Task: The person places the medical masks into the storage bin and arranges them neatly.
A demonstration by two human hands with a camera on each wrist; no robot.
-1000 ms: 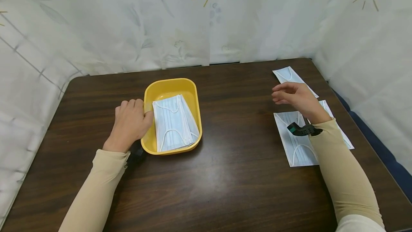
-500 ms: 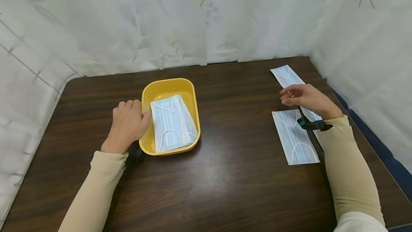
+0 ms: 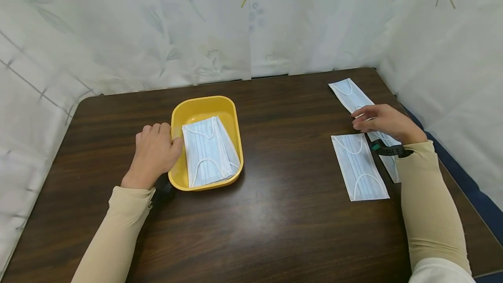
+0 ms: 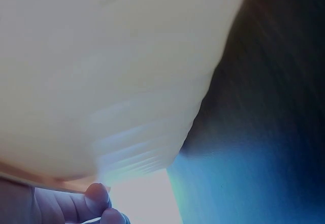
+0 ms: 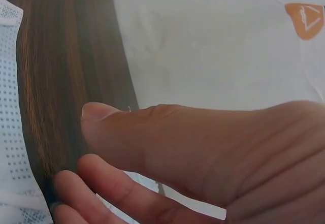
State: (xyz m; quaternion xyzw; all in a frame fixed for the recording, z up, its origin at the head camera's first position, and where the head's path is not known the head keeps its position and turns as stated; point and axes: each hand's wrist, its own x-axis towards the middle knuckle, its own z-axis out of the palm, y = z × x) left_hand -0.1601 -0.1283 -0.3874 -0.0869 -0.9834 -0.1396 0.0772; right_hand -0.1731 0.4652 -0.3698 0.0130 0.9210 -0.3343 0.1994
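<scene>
In the head view, my left hand (image 3: 154, 154) grips the left rim of a yellow basket (image 3: 203, 101), thumb over the edge; fingertips (image 4: 96, 198) curl at the rim of its wall (image 4: 127, 61) in the left wrist view. A stack of pale blue masks (image 3: 208, 152) lies inside. At the right, my right hand (image 3: 387, 122) hovers over loose masks with fingers slightly bent and nothing visibly held. One mask (image 3: 349, 93) lies behind it, another (image 3: 361, 167) in front, and one more (image 3: 390, 163) is partly hidden by the wrist and sleeve. In the right wrist view, thumb and fingers (image 5: 122, 153) stay apart.
The brown table (image 3: 275, 213) ends at the right near dark blue fabric (image 3: 463, 169). White patterned curtains (image 3: 314, 25) hang behind it and along both sides. A black band (image 3: 387, 148) is on my right wrist.
My right hand has moved right over the masks, uncovering more of the front and back masks. My left hand keeps its grip on the basket. The head view has shifted slightly.
</scene>
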